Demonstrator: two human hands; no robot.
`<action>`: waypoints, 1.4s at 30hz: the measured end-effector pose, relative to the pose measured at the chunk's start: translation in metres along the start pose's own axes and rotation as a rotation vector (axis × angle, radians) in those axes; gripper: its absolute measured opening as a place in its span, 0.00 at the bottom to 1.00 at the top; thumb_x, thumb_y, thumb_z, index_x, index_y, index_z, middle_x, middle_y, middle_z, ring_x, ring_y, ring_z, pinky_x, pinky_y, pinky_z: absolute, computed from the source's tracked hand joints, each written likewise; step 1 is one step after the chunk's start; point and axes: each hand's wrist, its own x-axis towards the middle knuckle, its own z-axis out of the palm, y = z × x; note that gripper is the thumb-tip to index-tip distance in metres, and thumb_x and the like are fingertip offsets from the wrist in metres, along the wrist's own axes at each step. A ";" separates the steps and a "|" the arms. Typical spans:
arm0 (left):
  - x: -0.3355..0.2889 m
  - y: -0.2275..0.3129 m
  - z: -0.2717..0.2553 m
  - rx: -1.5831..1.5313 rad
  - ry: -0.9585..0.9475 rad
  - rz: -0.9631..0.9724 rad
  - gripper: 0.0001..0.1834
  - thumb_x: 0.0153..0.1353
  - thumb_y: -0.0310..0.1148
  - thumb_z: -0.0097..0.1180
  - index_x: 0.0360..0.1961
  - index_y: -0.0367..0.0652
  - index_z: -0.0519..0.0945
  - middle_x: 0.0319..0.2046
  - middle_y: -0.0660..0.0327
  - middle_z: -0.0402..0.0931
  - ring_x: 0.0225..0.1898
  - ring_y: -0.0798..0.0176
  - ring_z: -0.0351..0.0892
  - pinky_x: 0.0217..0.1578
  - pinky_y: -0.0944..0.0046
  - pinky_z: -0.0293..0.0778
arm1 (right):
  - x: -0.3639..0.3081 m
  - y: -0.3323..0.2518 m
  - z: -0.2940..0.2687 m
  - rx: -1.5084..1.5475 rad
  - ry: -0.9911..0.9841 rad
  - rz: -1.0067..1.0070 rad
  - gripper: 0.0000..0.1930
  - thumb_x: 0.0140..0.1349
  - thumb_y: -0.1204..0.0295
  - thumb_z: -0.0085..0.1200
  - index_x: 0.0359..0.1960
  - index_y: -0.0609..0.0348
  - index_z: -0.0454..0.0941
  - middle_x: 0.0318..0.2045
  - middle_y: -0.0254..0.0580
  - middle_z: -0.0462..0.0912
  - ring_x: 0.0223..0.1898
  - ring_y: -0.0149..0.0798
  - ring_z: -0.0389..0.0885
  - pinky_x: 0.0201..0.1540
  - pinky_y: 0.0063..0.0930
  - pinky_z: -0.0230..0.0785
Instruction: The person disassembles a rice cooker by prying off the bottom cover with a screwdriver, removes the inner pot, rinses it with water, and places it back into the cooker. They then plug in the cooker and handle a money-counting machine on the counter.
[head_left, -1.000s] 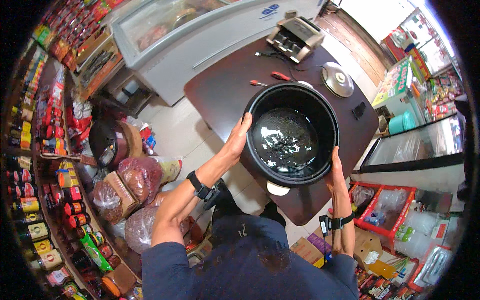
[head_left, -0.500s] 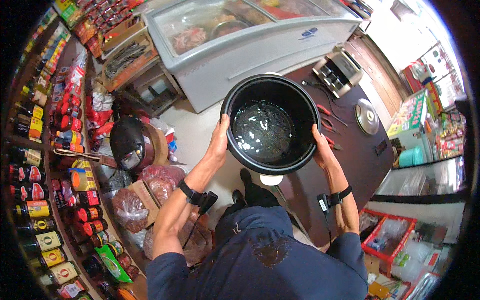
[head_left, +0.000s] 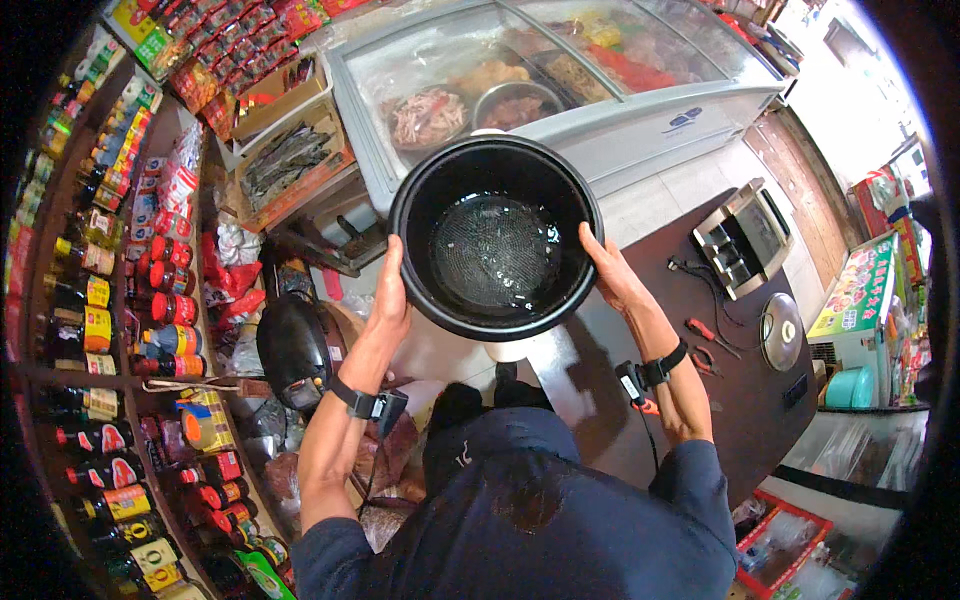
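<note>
Pliers [head_left: 706, 362], lid [head_left: 782, 333] on dark table [head_left: 745, 420]

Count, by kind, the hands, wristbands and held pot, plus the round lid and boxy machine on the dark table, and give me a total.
Hands (left hand, right hand): 2
Black wristbands (left wristband, right wristband): 2
Black pot: 1
Silvery lid: 1
Boxy machine: 1
Total: 7

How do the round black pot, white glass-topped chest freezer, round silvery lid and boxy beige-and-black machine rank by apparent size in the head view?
Freezer
Pot, likely enlarged by nearness
Machine
Lid
</note>
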 end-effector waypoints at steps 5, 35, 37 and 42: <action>0.076 0.056 -0.009 -0.020 0.039 0.041 0.33 0.80 0.57 0.39 0.69 0.41 0.76 0.66 0.60 0.78 0.64 0.58 0.76 0.68 0.57 0.68 | 0.094 -0.029 0.029 0.022 -0.019 0.001 0.39 0.74 0.43 0.54 0.70 0.69 0.69 0.63 0.42 0.78 0.64 0.37 0.72 0.69 0.36 0.63; 0.401 0.102 -0.100 -0.090 0.167 0.066 0.39 0.78 0.56 0.48 0.76 0.37 0.60 0.74 0.59 0.63 0.72 0.59 0.64 0.74 0.57 0.56 | 0.495 -0.080 0.073 0.033 0.013 0.181 0.34 0.72 0.47 0.60 0.66 0.64 0.74 0.56 0.38 0.83 0.54 0.34 0.82 0.57 0.32 0.77; 0.400 0.102 -0.099 -0.165 0.104 0.027 0.40 0.78 0.56 0.47 0.78 0.38 0.57 0.75 0.59 0.61 0.73 0.58 0.62 0.74 0.55 0.57 | 0.508 -0.083 0.068 0.007 0.004 0.197 0.34 0.72 0.48 0.59 0.67 0.63 0.73 0.58 0.38 0.83 0.56 0.34 0.81 0.58 0.31 0.76; 0.391 0.102 -0.088 -0.134 0.159 -0.053 0.39 0.79 0.58 0.44 0.79 0.44 0.54 0.75 0.58 0.61 0.73 0.57 0.62 0.71 0.52 0.62 | 0.529 -0.085 0.069 0.034 0.027 0.104 0.35 0.74 0.47 0.56 0.70 0.66 0.71 0.62 0.38 0.80 0.60 0.33 0.78 0.62 0.31 0.74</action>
